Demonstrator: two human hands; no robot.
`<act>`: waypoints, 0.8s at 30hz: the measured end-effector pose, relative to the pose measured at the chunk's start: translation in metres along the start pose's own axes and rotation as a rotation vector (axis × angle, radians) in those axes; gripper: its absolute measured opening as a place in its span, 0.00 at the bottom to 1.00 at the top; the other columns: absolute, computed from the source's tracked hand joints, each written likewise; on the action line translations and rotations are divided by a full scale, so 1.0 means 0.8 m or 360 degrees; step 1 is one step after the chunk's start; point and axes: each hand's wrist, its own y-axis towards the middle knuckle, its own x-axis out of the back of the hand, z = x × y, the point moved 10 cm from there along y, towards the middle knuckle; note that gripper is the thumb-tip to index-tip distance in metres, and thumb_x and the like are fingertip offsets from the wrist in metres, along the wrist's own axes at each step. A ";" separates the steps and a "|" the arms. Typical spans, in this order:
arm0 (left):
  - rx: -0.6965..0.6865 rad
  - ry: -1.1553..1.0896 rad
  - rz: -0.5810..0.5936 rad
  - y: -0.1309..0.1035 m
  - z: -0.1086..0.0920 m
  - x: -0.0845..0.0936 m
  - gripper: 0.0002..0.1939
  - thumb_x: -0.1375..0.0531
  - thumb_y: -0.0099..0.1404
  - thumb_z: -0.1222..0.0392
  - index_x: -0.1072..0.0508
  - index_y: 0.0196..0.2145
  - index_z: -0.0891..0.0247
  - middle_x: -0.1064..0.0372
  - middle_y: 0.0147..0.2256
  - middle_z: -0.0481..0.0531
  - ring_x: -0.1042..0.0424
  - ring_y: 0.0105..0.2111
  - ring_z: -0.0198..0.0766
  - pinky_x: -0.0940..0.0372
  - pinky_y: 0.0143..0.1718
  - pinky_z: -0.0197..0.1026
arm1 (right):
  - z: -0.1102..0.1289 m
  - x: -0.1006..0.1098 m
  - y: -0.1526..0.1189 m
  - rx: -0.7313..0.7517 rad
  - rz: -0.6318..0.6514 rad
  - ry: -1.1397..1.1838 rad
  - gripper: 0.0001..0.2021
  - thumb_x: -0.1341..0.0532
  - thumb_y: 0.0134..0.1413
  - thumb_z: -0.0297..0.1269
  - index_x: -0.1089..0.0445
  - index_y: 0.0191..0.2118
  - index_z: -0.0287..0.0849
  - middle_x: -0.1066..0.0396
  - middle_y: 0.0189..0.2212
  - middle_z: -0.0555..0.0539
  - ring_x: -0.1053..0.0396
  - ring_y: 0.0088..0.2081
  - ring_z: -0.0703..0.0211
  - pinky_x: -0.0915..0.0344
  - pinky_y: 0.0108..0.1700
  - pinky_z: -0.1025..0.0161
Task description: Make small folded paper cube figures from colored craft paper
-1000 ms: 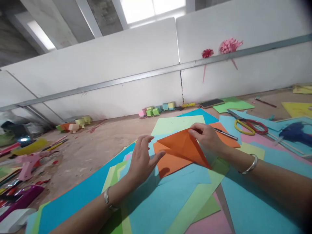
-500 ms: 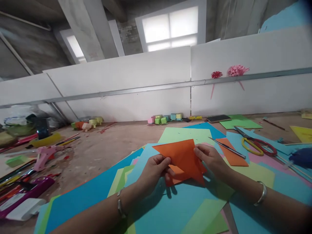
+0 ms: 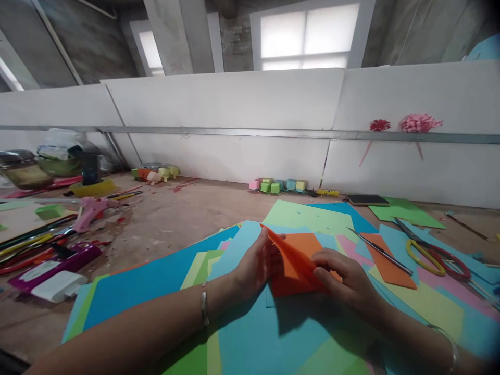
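Note:
Both hands are on a piece of orange paper (image 3: 294, 264) over the middle of the pile of coloured sheets. One flap of it stands up at a slant, with more orange lying flatter behind and below. My left hand (image 3: 258, 265) has its thumb at the upper left tip of the flap, fingers curled behind. My right hand (image 3: 346, 278) pinches the right end of the paper between thumb and fingers. Right of that hand, a silver pen-like craft tool (image 3: 385, 251) lies across an orange paper strip (image 3: 394, 268). Scissors (image 3: 433, 255) with yellow and red handles lie further right.
Blue and green sheets (image 3: 156, 284) spread under my arms. At left lie a pink glue gun (image 3: 91, 212), a purple tool (image 3: 58, 268) and a white block-shaped thing (image 3: 58, 286). Small coloured paper blocks (image 3: 275, 186) stand along the white partition (image 3: 219, 104). Paper flowers (image 3: 420, 123) hang at right.
The orange paper has turned from facing me broadly to a slanted, raised flap. My left hand has shifted to its upper tip, my right hand lower. The view has swung left.

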 end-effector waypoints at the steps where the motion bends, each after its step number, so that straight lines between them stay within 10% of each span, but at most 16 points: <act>1: 0.0046 -0.0001 -0.0014 -0.002 0.003 0.001 0.26 0.40 0.62 0.40 0.31 0.47 0.64 0.24 0.39 0.57 0.24 0.39 0.46 0.31 0.44 0.49 | 0.004 0.000 -0.001 0.0042 -0.0021 -0.0035 0.10 0.44 0.63 0.42 0.30 0.35 0.46 0.29 0.32 0.45 0.33 0.35 0.56 0.36 0.36 0.61; 10: 0.0092 0.0126 0.0043 -0.003 0.004 -0.001 0.21 0.33 0.44 0.67 0.25 0.40 0.69 0.23 0.38 0.61 0.24 0.35 0.50 0.31 0.40 0.51 | -0.042 0.040 -0.008 -0.0565 -0.0455 0.0192 0.21 0.41 0.54 0.56 0.35 0.23 0.45 0.42 0.21 0.50 0.45 0.23 0.61 0.46 0.24 0.63; 24: 0.0032 0.0296 0.0132 -0.006 -0.008 -0.008 0.20 0.29 0.49 0.60 0.24 0.40 0.69 0.24 0.37 0.61 0.24 0.34 0.49 0.30 0.38 0.49 | -0.073 0.004 -0.011 -0.1028 -0.0039 0.0819 0.21 0.28 0.39 0.50 0.27 0.36 0.40 0.28 0.29 0.47 0.33 0.27 0.61 0.39 0.26 0.65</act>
